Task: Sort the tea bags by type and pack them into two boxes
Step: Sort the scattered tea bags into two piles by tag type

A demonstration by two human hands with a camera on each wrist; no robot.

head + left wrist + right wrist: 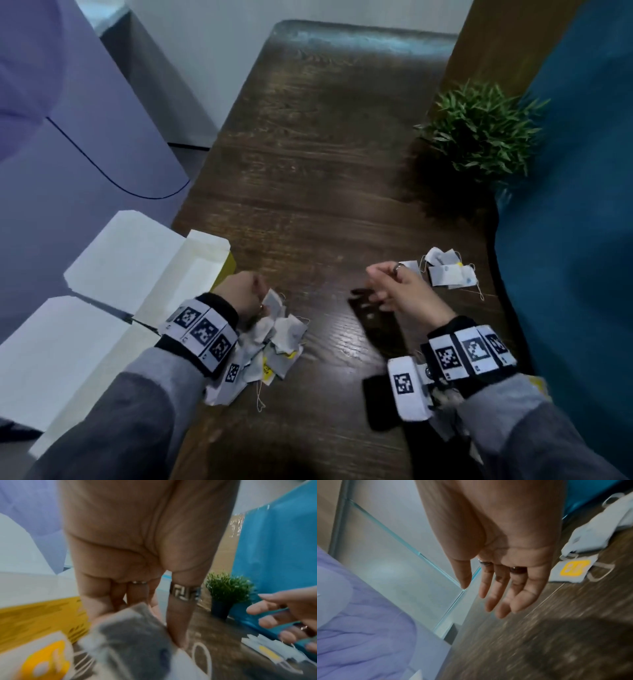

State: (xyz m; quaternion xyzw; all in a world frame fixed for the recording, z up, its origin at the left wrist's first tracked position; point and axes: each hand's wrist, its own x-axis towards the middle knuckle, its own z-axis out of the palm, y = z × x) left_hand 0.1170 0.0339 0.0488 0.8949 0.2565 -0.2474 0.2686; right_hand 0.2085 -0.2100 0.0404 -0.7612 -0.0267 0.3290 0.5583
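Observation:
A heap of grey-and-white tea bags with strings and yellow tags lies on the dark wooden table near its left edge. My left hand pinches one grey tea bag at the top of that heap. A smaller group of tea bags lies at the right, one showing a yellow tag. My right hand hovers just left of that group, fingers relaxed and empty. An open box with white flaps and a yellow side stands left of the left hand.
A small potted green plant stands at the table's right edge against a teal panel. A second white flap lies lower left. A purple surface fills the left, beyond the table edge.

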